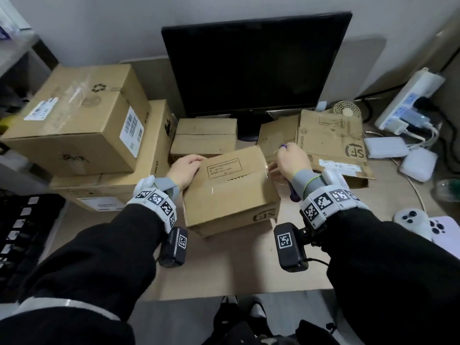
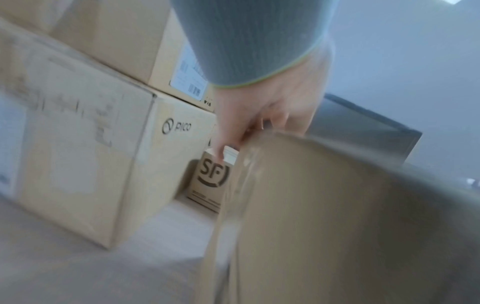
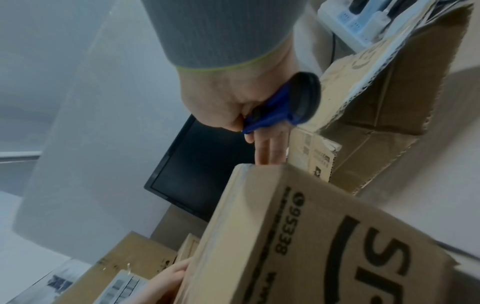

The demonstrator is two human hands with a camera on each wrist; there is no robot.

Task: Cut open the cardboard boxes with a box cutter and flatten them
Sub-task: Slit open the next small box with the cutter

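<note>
A taped brown SF cardboard box [image 1: 231, 192] stands tilted on the desk in front of me. My left hand [image 1: 185, 168] grips its far left corner, thumb on top and fingers down the side [image 2: 233, 131]. My right hand [image 1: 291, 161] is at the box's far right top edge, holding a blue box cutter [image 1: 295, 195] in its fist. In the right wrist view the box cutter [image 3: 275, 111] lies in the palm while two straight fingers [image 3: 270, 152] touch the edge of the SF cardboard box [image 3: 311, 236]. The blade is hidden.
Two large boxes [image 1: 74, 120] are stacked at the left, the lower marked PICO [image 2: 103, 164]. A small box [image 1: 204, 138] sits behind, beside the black monitor [image 1: 254, 66]. Flattened cardboard [image 1: 328, 143] lies at the right. A power strip [image 1: 408, 100], white chargers and a controller [image 1: 413, 222] crowd the right edge.
</note>
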